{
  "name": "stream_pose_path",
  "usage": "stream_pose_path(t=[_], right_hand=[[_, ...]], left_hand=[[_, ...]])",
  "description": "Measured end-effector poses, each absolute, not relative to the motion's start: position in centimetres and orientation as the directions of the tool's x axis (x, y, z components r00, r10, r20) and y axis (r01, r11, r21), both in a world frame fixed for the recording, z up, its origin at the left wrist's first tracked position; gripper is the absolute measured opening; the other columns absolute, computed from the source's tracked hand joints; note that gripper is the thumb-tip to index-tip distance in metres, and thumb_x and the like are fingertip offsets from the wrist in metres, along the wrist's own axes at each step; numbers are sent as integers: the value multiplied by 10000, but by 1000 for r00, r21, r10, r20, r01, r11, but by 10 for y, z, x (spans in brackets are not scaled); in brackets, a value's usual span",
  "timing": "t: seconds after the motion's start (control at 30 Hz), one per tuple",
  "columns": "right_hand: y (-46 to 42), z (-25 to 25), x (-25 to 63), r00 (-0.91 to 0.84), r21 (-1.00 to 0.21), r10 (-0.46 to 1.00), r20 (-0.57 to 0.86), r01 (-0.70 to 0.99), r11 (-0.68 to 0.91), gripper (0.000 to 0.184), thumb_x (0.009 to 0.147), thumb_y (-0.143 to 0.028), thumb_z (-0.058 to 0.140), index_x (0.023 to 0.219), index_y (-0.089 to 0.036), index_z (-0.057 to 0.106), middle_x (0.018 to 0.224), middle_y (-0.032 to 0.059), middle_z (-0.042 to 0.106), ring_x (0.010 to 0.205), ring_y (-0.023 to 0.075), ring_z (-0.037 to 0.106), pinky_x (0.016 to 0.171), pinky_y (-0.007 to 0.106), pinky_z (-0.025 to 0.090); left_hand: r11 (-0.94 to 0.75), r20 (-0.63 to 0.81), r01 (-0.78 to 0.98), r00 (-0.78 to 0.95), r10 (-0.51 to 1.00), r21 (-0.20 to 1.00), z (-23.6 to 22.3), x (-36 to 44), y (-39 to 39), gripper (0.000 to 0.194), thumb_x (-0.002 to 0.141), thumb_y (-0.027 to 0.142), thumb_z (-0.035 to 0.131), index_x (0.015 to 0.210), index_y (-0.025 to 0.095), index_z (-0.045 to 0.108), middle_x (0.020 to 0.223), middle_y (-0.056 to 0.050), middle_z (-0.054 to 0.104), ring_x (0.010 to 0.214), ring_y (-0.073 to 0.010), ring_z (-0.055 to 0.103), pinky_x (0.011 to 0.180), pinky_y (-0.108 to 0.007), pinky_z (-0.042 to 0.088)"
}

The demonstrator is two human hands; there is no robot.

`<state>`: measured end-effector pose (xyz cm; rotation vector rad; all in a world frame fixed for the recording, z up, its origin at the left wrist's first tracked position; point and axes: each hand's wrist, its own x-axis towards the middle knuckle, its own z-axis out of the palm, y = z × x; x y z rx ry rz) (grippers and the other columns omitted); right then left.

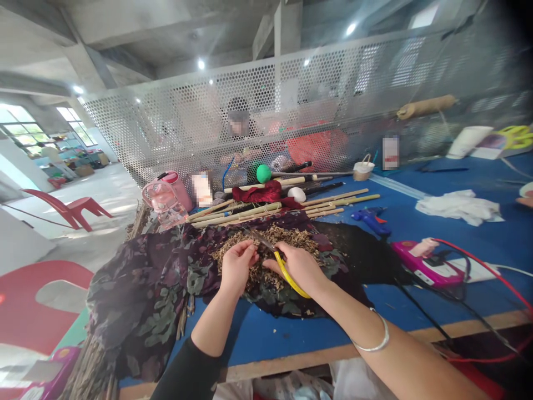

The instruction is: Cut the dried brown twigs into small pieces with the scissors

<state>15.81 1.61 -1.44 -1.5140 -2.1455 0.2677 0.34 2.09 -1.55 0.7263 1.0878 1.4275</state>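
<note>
My right hand is wrapped round a pair of yellow-handled scissors, whose dark blades point up and left. Close beside the blade tips, my left hand has its fingertips pinched together. Whatever is in that pinch is too small to make out. Both hands are over a loose heap of dry brown plant bits. Under the heap lies a dark floral cloth, spread across the blue table and hanging over its left side.
Behind the heap lie several bamboo sticks, a dark red cloth and a green ball. To the right are a blue glue gun and a magenta power strip with trailing cords. A perforated metal screen stands at the back; a person sits behind it.
</note>
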Motion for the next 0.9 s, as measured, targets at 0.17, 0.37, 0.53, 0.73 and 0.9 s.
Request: stream_pose_path(t=[0.17, 0.37, 0.53, 0.73, 0.9], right_hand=[[16, -14, 159, -274, -420, 904, 329, 815, 400, 470, 761, -551, 557, 1070, -197, 536, 986, 95, 666, 893, 235, 641, 742, 305, 460], [13, -15, 157, -333, -418, 884, 329, 788, 452, 543, 731, -570, 581, 1107, -184, 514, 1023, 107, 633, 969, 241, 607, 802, 318, 452], [14, -15, 157, -331, -411, 887, 323, 794, 447, 555, 727, -564, 593, 1117, -177, 509, 990, 100, 625, 956, 241, 600, 795, 319, 445], [14, -17, 155, -324, -424, 878, 352, 782, 458, 552, 698, -543, 638, 1088, -171, 518, 958, 101, 603, 943, 242, 578, 806, 320, 431], [14, -18, 154, -325, -447, 872, 366, 760, 471, 569, 696, -528, 647, 1112, -167, 504, 974, 108, 590, 946, 247, 567, 809, 329, 428]], left_hand=[[99, -183, -515, -116, 976, 852, -12, 3, 20, 251, 583, 241, 776, 756, 125, 636, 709, -5, 609, 597, -46, 551, 626, -179, 493], [92, -158, -510, -88, 984, 855, -16, 4, 19, 300, 500, 247, 806, 716, 117, 643, 690, 7, 609, 627, -52, 559, 656, -176, 478], [10, -83, -459, -140, 987, 888, -20, 4, 20, 297, 557, 223, 765, 775, 139, 581, 665, 25, 614, 606, -62, 566, 646, -200, 459], [-107, 41, -388, -173, 984, 915, -18, 7, 18, 320, 603, 220, 733, 772, 168, 466, 655, 34, 616, 567, -64, 557, 613, -197, 434], [-96, 39, -365, -160, 986, 926, -15, 12, 15, 359, 579, 242, 742, 769, 177, 445, 658, 31, 607, 569, -76, 553, 605, -205, 429]])
